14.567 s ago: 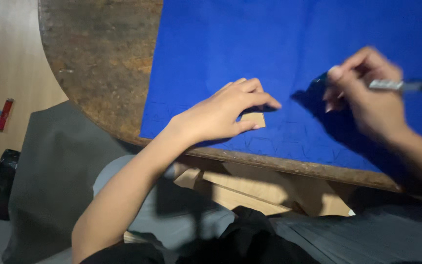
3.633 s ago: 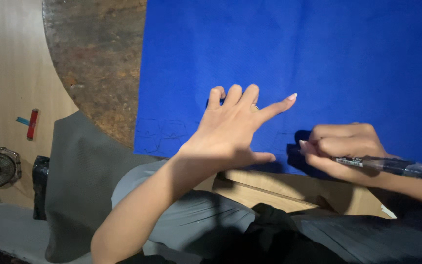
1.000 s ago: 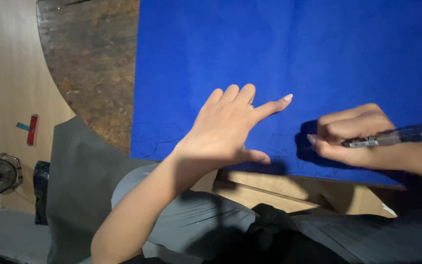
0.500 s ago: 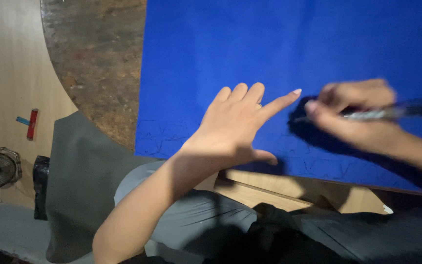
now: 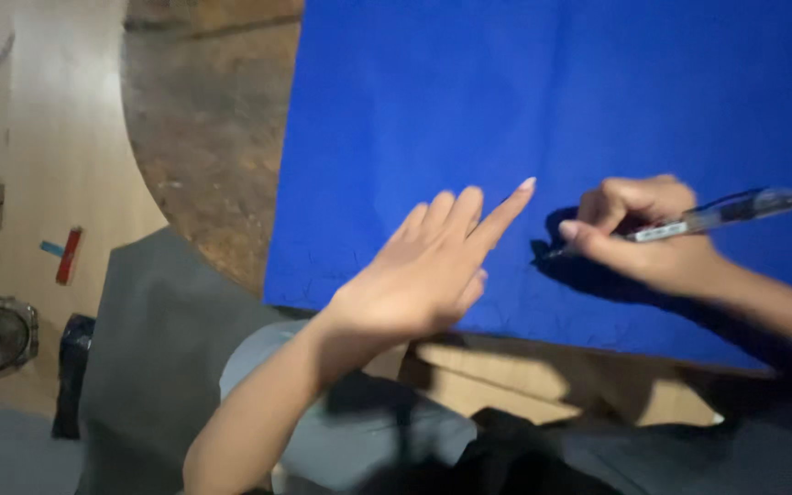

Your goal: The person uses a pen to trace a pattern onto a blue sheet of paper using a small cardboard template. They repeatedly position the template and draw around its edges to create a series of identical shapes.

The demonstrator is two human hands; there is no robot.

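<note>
Blue fabric sheet (image 5: 543, 110) under my flat, spread left hand (image 5: 419, 275); right hand (image 5: 643, 238) pinches a clear pen (image 5: 717, 214) near the round stone table's (image 5: 203, 156) front edge.

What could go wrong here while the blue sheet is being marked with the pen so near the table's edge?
The blue sheet overhangs the front edge of the table, so pen pressure there could crease or tear it. The left hand lies flat with its fingers pointing at the pen in the right hand; a quick stroke might mark them. Only that one palm appears to pin the sheet, so it may slide and skew the faint lines.
</note>
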